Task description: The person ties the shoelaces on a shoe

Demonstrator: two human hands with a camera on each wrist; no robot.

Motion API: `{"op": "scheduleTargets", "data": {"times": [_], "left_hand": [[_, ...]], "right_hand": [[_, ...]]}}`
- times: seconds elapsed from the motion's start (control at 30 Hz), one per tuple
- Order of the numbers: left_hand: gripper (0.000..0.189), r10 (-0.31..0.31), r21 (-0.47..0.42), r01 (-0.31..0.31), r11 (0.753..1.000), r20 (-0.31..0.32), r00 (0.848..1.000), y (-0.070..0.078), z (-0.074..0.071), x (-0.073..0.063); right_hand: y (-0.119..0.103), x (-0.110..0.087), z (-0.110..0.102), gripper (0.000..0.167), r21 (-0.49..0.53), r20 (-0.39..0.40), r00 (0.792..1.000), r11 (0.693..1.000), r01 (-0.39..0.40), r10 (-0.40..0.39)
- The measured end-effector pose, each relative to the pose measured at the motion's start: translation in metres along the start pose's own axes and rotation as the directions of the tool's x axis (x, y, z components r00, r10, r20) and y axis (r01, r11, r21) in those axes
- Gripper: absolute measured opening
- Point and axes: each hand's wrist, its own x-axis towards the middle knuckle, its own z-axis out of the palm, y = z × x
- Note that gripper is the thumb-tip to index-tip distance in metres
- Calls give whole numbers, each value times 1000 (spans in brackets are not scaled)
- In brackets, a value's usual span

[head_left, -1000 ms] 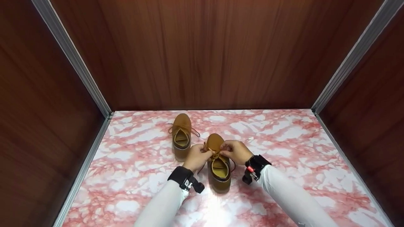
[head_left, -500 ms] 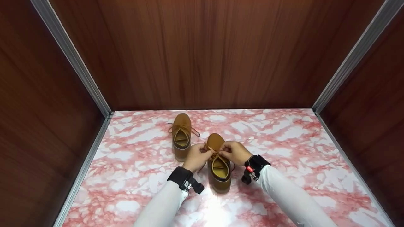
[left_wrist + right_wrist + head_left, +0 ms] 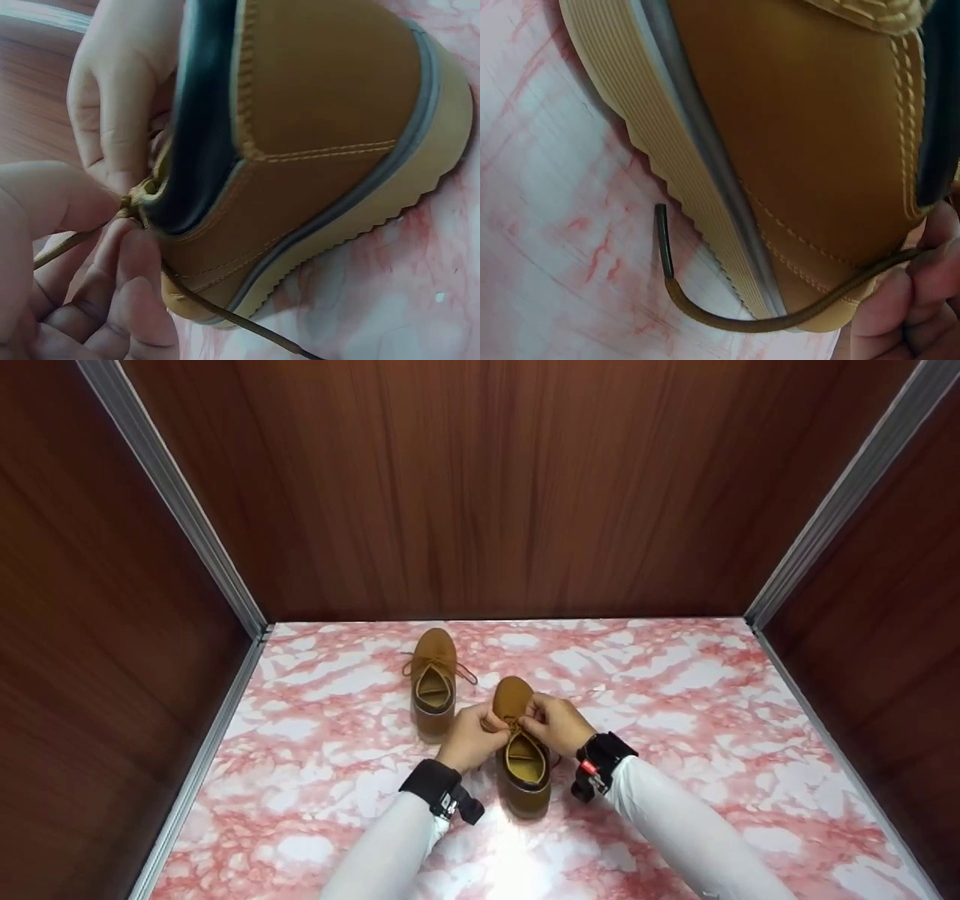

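A tan lace-up shoe (image 3: 528, 799) stands upright on the pink-and-white surface, toe pointing away from me. Over its front, my left hand (image 3: 472, 736) pinches the shoelace close to the knot, thumb and fingertips together in the left wrist view. Opposite it, my right hand (image 3: 564, 727) pinches the lace from the right side of the shoe. One dark-tipped lace end (image 3: 742, 325) curves from the right fingers down past the sole. Another loose lace end (image 3: 240, 321) hangs along the shoe's left side. The fingers partly hide the knot.
A matching tan shoe (image 3: 435, 645) stands farther back on the left, its laces tied in a bow with loops to both sides. Dark wood panels (image 3: 480, 495) with grey metal corner strips enclose the back and both sides of the marbled surface (image 3: 675, 682).
The lace loop that showed beside my left fingers is out of sight now. My left hand has turned slightly and come a little nearer; the right hand has barely shifted. Both shoes stay put.
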Motion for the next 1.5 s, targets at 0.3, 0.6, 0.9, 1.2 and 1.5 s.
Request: {"op": "scheduleTargets", "data": {"times": [0.3, 0.6, 0.9, 1.2, 1.5], "left_hand": [[10, 4, 87, 0, 996, -40, 999, 2, 4, 0], [8, -19, 68, 22, 997, -42, 999, 1, 5, -1], [9, 31, 54, -30, 998, -25, 999, -1, 4, -5], [8, 90, 15, -90, 996, -6, 996, -6, 1, -7], [23, 3, -208, 13, 978, 75, 997, -8, -5, -9]], "right_hand": [[5, -4, -9, 16, 85, 79, 996, 996, -37, 30], [7, -6, -16, 6, 251, 183, 980, 961, -120, 74], [7, -4, -11, 17, 172, 60, 997, 983, -63, 53], [5, -5, -9, 24, 164, 35, 998, 985, -51, 45], [10, -7, -14, 9, 209, 141, 989, 975, -78, 49]]}}
